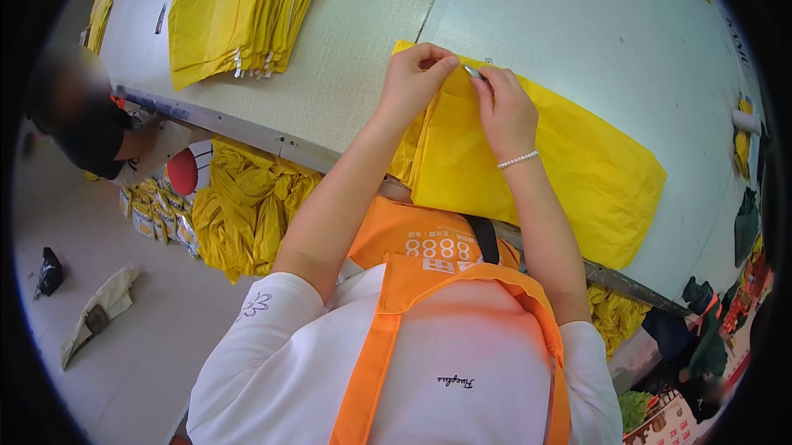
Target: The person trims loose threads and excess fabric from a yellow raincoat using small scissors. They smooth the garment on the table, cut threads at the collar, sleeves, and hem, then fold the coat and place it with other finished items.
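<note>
Head view. Hands meet at the far edge of a yellow bag (536, 164) lying flat on the pale table (577, 32), its near end overhanging the table's edge. Left hand (415, 80), fingers closed, pinches the bag's top edge. Right hand (503, 107), bead bracelet at the wrist, closes on a small metal tool (472, 72) just beside the left fingertips. Far left on the table: a stack of yellow bags (239, 8). Below the table's near edge, a heap of yellow cloth (247, 206).

A pale worktable (371, 16) carries a folded yellow bag (577, 173); a stack of yellow bags (239, 8) lies apart.
</note>
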`<state>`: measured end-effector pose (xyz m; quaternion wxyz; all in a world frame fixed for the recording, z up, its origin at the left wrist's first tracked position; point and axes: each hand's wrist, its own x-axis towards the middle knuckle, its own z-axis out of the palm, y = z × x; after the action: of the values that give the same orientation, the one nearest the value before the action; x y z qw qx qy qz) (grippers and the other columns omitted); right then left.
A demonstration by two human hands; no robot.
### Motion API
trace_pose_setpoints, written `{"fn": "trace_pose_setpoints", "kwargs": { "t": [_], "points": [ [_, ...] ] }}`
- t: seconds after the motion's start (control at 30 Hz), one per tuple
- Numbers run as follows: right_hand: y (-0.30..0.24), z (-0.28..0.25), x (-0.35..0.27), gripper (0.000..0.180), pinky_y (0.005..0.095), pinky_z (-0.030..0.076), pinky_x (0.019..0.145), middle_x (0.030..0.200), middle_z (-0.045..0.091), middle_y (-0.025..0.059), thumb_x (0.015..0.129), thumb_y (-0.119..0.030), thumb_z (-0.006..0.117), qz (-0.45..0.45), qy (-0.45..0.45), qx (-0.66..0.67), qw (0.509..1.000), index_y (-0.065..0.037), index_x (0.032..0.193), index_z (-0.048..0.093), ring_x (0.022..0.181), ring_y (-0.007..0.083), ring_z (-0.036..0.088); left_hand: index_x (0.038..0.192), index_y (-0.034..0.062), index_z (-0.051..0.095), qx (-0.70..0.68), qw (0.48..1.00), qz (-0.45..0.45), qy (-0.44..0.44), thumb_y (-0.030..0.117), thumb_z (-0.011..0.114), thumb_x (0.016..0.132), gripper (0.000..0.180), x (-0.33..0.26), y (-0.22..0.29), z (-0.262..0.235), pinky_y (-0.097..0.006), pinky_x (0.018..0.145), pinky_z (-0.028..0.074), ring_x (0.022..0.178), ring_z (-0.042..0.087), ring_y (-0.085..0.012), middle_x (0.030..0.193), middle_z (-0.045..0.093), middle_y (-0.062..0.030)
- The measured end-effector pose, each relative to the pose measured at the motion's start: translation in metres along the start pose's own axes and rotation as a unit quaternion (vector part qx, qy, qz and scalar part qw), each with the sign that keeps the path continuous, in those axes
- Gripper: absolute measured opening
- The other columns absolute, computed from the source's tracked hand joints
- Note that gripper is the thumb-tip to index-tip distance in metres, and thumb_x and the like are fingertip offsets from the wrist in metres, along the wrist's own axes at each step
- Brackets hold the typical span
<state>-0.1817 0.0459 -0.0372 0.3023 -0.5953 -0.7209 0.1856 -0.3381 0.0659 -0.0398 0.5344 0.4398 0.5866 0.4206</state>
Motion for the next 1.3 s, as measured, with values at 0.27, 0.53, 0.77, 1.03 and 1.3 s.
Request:
{"fn": "trace_pose_setpoints", "kwargs": {
  "t": [0.27, 0.53, 0.77, 1.03, 1.3],
  "points": [
    [0.030, -0.003, -0.010, 0.024, 0.0257, 0.045, 0.057, 0.070, 0.059, 0.0041, 0.081, -0.022, 0.067, 0.201, -0.017, 0.185, 0.962, 0.000, 0.088, 0.061, 0.062, 0.0117, 0.053, 0.076, -0.0010, 0.061, 0.533, 0.762, -0.178, -0.320, 0.017, 0.067, 0.076, 0.019, -0.093, 0.026, -0.095, -0.028, 0.060, 0.045, 0.065, 0.055, -0.0110, 0.068, 0.061, -0.0105],
    [0.014, 0.028, 0.008, 0.018, 0.0208, 0.042, 0.055, 0.062, 0.054, -0.0020, 0.078, -0.016, 0.068, 0.240, -0.033, 0.291, 0.926, 0.001, 0.081, 0.063, 0.056, 0.0056, 0.045, 0.101, -0.0039, 0.062, 0.178, 0.983, -0.016, -0.040, 0.019, 0.061, 0.085, 0.028, -0.016, -0.006, -0.015, -0.026, 0.070, 0.047, 0.078, 0.060, -0.0121, 0.087, 0.066, -0.0094],
    [0.011, 0.032, 0.018, 0.020, 0.0211, 0.042, 0.054, 0.063, 0.055, -0.0011, 0.077, -0.016, 0.068, 0.250, -0.056, 0.274, 0.927, 0.003, 0.080, 0.062, 0.056, 0.0058, 0.047, 0.100, -0.0047, 0.062, 0.046, 0.998, -0.040, -0.032, 0.011, 0.061, 0.084, 0.023, 0.002, -0.027, -0.001, -0.022, 0.070, 0.047, 0.079, 0.059, -0.0095, 0.088, 0.065, -0.0055],
    [0.015, 0.025, 0.018, 0.017, 0.0180, 0.034, 0.048, 0.063, 0.049, -0.0059, 0.081, -0.017, 0.064, 0.344, -0.071, 0.460, 0.815, -0.002, 0.077, 0.058, 0.053, 0.0024, 0.041, 0.100, -0.0036, 0.061, -0.076, 0.986, -0.129, -0.067, 0.008, 0.059, 0.084, 0.020, 0.004, -0.029, -0.002, -0.022, 0.071, 0.047, 0.079, 0.057, -0.0082, 0.091, 0.062, -0.0039],
    [0.022, 0.027, 0.009, 0.021, 0.0185, 0.038, 0.054, 0.071, 0.053, -0.0022, 0.086, -0.021, 0.061, 0.313, -0.038, 0.441, 0.841, -0.001, 0.086, 0.055, 0.060, 0.0039, 0.046, 0.082, 0.0003, 0.064, -0.088, 0.980, -0.169, -0.055, 0.022, 0.061, 0.085, 0.022, 0.007, -0.013, 0.006, -0.020, 0.058, 0.042, 0.063, 0.053, -0.0071, 0.071, 0.059, -0.0006]
  ]
}}
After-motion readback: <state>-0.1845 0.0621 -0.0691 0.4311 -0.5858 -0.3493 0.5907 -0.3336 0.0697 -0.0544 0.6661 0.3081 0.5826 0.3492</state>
